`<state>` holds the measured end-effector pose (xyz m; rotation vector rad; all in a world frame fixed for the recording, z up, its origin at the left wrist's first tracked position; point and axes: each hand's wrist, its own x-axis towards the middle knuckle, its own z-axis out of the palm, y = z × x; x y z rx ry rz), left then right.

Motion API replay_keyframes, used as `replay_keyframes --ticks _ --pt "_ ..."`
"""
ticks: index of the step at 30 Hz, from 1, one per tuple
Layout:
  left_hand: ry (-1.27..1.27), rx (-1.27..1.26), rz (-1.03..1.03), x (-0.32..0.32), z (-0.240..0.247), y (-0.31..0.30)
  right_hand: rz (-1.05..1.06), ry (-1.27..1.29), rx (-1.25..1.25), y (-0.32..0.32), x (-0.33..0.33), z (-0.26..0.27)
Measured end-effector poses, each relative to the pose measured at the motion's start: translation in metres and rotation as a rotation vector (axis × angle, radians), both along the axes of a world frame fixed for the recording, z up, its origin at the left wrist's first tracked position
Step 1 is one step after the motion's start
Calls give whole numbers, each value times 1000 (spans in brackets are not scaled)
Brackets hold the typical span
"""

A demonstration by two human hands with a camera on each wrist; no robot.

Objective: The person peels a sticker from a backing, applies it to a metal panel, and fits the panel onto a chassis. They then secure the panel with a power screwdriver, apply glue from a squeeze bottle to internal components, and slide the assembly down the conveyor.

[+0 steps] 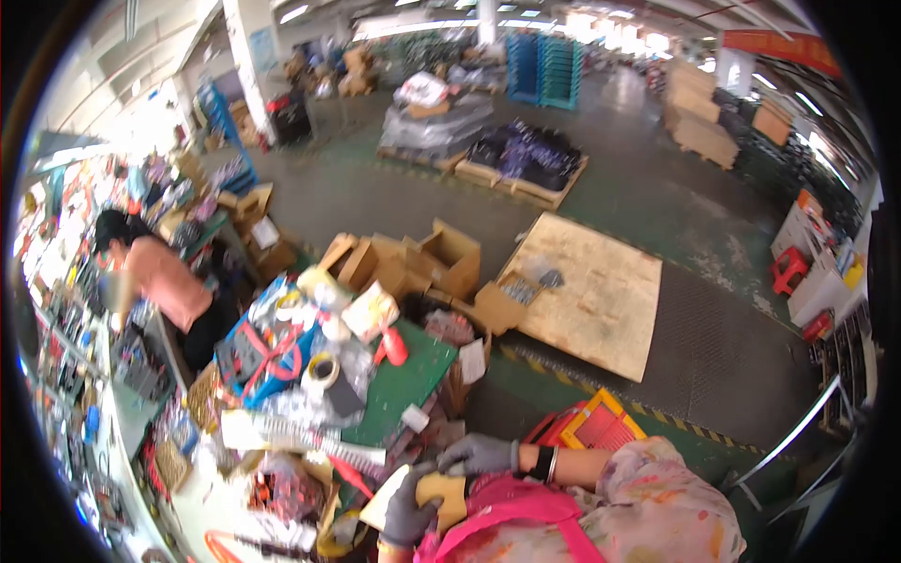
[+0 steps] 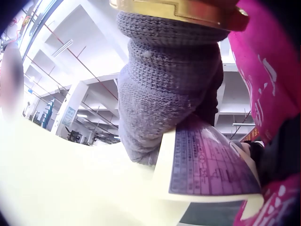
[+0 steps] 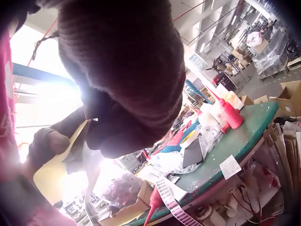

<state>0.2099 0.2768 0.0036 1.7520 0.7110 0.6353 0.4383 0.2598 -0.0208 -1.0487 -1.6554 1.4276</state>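
Note:
My left hand (image 1: 410,511), in a grey knitted glove, grips a pale yellow sheet or pad (image 1: 449,497) in front of the pink apron. In the left wrist view the gloved hand (image 2: 164,89) presses on the pale yellow surface (image 2: 70,179), beside a printed label with purple tint (image 2: 207,165). My right hand (image 1: 481,454), also gloved, lies at the far edge of the sheet, close to the left fingers. The right wrist view shows it dark (image 3: 127,75), fingers bent near the yellow sheet (image 3: 54,181); whether they pinch it is hidden.
A cluttered green table (image 1: 413,375) carries a red bottle (image 1: 392,347), a tape roll (image 1: 322,372) and plastic bags. A box of red parts (image 1: 282,488) stands near the left hand. Beyond are cardboard boxes (image 1: 450,258), a plywood sheet (image 1: 591,291) and a person in pink (image 1: 169,281).

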Motion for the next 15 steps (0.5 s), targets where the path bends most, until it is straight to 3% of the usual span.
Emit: replay_keyframes --ticks 1,3,6,9,11,15 --pt "82 52 7 2 23 -2 -8 -65 18 1 1 14" --pt "183 -12 52 -2 17 -3 -32 -124 157 4 1 9" --pt "162 17 70 3 33 0 -1 7 -83 7 0 11" --pt "80 149 123 5 29 -1 19 23 -150 11 -4 16" --pt "172 -116 111 -2 37 -3 17 19 -161 15 -5 16" --pt "180 -147 157 -4 37 -3 41 1 -115 20 -9 24"
